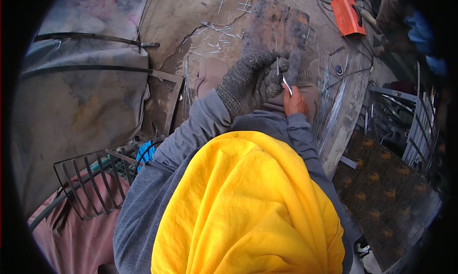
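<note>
My left hand (250, 80), in a dark grey knitted glove, is closed with its fingertips pinched around a thin metal rod (277, 64) that points away from me. Just right of it, my bare right hand (296, 102) grips a small shiny metal tool (286, 84) whose tip meets the gloved fingers. The tool's exact kind is hidden by my fingers. Beyond both hands lies a worn, stained wooden board (274, 23) on the ground. Short cut metal rods (219, 31) are scattered left of the board.
Long thin rods (336, 100) lie to my right, beside a small round roll (339, 69). An orange box-shaped machine (347, 17) with cables stands far right, near another person (396, 21). A metal rack (90, 183) and cloth-covered object (86, 97) are at left.
</note>
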Demonstrator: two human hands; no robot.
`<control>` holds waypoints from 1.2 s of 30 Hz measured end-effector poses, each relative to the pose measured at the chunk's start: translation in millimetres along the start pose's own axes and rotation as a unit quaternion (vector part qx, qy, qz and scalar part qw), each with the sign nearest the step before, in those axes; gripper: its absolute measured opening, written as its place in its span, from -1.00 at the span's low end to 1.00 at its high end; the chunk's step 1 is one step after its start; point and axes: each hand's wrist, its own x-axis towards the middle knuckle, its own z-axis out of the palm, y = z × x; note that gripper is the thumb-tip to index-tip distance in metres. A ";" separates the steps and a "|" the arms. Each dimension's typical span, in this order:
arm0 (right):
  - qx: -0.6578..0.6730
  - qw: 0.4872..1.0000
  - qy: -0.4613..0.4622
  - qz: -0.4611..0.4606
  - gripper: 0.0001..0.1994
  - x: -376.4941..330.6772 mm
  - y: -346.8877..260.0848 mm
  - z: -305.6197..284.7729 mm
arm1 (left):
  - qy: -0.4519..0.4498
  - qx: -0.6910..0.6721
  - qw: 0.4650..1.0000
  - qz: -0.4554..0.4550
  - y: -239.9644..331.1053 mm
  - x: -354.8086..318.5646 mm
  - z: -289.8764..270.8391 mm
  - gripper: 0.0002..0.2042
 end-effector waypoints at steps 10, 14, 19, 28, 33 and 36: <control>0.176 0.946 0.168 -0.213 -0.63 -20.8 -43.6 -60.9 | 0.023 0.054 0.998 -0.007 -17.3 -16.6 18.2 -0.69; 0.234 0.930 0.159 -0.236 -0.62 -31.5 -89.4 -111.2 | 0.010 0.042 0.999 -0.009 -23.5 -19.6 21.9 -0.73; 0.135 0.865 0.191 -0.443 -0.54 -16.1 -97.9 -102.9 | 0.023 0.025 0.999 -0.006 -27.9 -23.5 23.0 -0.75; 0.219 0.835 0.249 -0.439 -0.73 -23.8 -95.6 -90.5 | 0.070 0.056 0.995 -0.050 -31.2 -22.3 24.2 -0.79; 0.223 0.842 0.264 -0.414 -0.81 -25.8 -93.5 -84.4 | 0.131 0.581 0.799 0.082 -14.5 -12.3 -11.1 -0.74; 0.212 0.841 0.285 -0.408 -0.83 -25.4 -91.1 -84.3 | 0.141 0.742 0.636 0.156 -10.5 -0.1 -50.5 -0.71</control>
